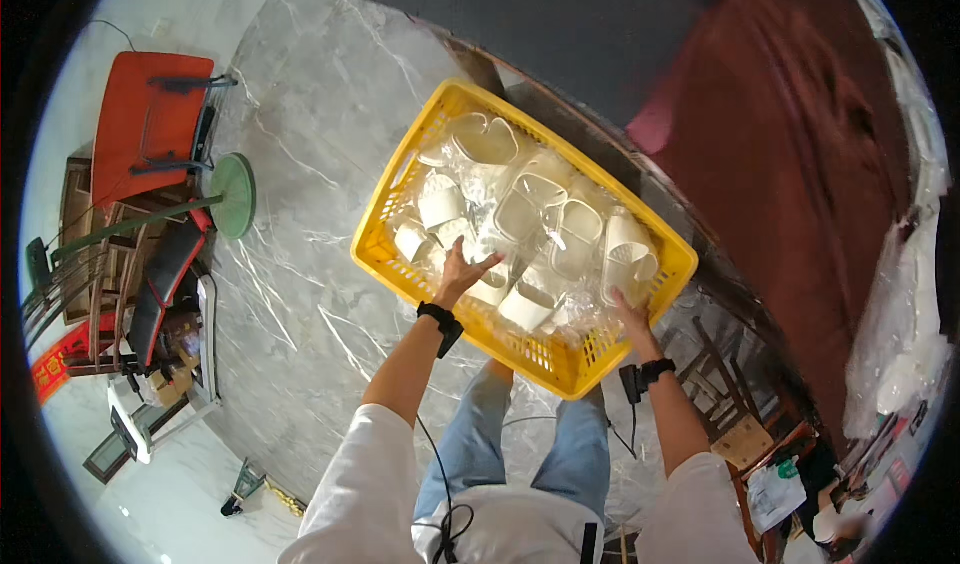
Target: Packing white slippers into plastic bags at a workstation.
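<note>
A yellow slotted plastic basket (398,189) is full of cream-white slippers (527,306), many in clear plastic bags. My left hand (463,270) is over the near-left part of the basket, its fingers and thumb apart on the bagged slippers; it grips none that I can see. At the near-right side, my right hand (632,316) reaches over the rim, fingers stretched out toward the end of a white slipper (620,256) and touching its wrapping. Black bands are on both wrists.
Beyond the basket stands a table with a dark grey mat (560,24) and a dark red cloth (780,164). At left are a red folding table (150,129), a green round-based stand (233,196) and stacked chairs. A wooden stool (740,439) is at lower right. Cables hang by my legs.
</note>
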Demonstrator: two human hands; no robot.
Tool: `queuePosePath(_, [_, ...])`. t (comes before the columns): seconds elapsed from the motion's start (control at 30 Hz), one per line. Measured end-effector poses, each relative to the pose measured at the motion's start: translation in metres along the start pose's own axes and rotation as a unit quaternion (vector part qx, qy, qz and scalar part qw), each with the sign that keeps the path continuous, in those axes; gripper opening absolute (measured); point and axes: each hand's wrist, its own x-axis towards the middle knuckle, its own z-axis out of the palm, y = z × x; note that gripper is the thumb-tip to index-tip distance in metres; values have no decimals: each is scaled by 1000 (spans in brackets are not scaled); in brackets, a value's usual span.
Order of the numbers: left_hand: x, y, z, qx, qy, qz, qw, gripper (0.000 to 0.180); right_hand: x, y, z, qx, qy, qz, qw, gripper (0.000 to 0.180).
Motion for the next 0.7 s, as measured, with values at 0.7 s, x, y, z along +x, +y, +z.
queuePosePath(0.7, [74, -15, 121, -190, -93, 19, 977, 109, 95, 98, 36, -113, -71, -7, 991, 67])
